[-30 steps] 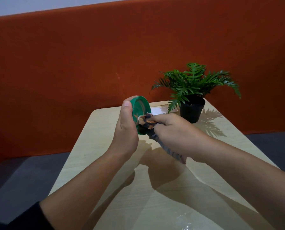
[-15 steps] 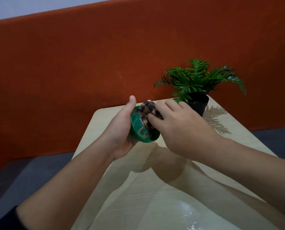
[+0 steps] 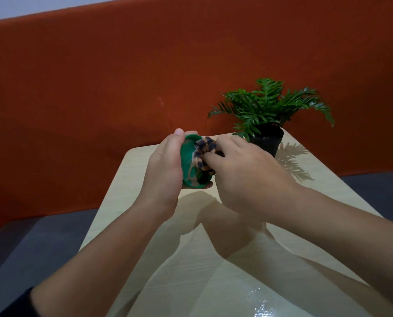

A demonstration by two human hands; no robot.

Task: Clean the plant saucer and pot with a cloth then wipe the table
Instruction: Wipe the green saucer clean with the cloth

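The cloth point(image 3: 205, 154) has slid up to the saucer's point(image 3: 187, 161) 12 o'clock rim. Left hand point(image 3: 165, 165) grips the saucer, right hand point(image 3: 243, 177) pinches the cloth; best to press firmly around the rim.

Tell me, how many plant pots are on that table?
1. The black pot with the fern stands at the table's far right corner, behind the hands; none seems hidden.

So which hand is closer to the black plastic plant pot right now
The right hand. It works a patterned cloth into the green saucer just in front-left of the black plastic plant pot. The left hand grips the saucer's far side, farther from the pot.
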